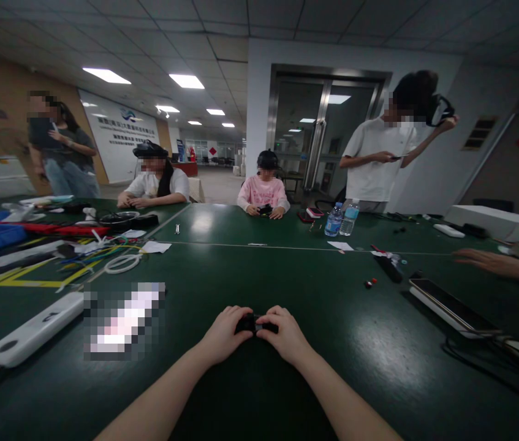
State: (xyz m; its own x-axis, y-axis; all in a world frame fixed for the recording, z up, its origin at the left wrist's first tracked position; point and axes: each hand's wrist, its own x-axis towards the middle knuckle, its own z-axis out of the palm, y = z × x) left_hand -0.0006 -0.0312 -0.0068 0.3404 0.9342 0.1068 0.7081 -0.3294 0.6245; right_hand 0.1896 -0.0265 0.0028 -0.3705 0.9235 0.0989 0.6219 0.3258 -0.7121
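Both my hands meet over the dark green table (204, 269), in the lower middle of the view. My left hand (226, 334) has its fingers and thumb closed on the left end of a small black object (246, 323). On the other end, my right hand (285, 334) pinches it between thumb and fingers. A greyish part shows at the object's middle, between the fingertips. Its ends are covered by my fingers, and its exact kind cannot be made out.
Left of my hands lie a phone with a blurred screen (133, 315) and a white power strip (34, 327). Tangled cables (124, 262) lie behind them. At right are another phone (452, 303) and a co-worker's hand (489, 260). Water bottles (334, 220) stand farther back, near other people.
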